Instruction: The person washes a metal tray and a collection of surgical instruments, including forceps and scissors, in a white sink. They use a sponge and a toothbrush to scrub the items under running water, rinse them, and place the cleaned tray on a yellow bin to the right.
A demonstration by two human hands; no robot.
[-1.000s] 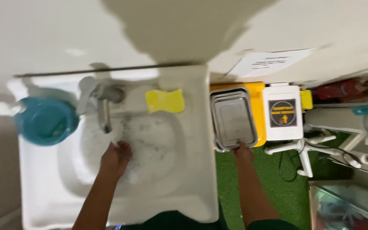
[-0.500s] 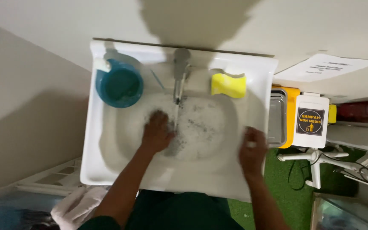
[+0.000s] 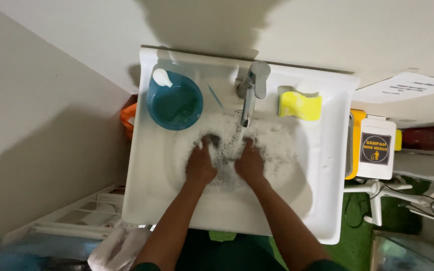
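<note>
White sink point(image 3: 327, 200) holds both hands, left point(image 3: 200, 164) and right point(image 3: 249, 163) (flat, grasping nothing) under the tap point(image 3: 251, 90).

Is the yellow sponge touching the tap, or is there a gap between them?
Apart. The head view shows the yellow sponge lying on the sink ledge to the right of the tap, with a strip of bare white ledge between them.

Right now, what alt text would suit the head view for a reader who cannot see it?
Seen from above, a left hand and right hand rest palms down in a white sink under water running from a metal tap. A blue bowl sits on the rim's left, a yellow sponge on the right.
</note>
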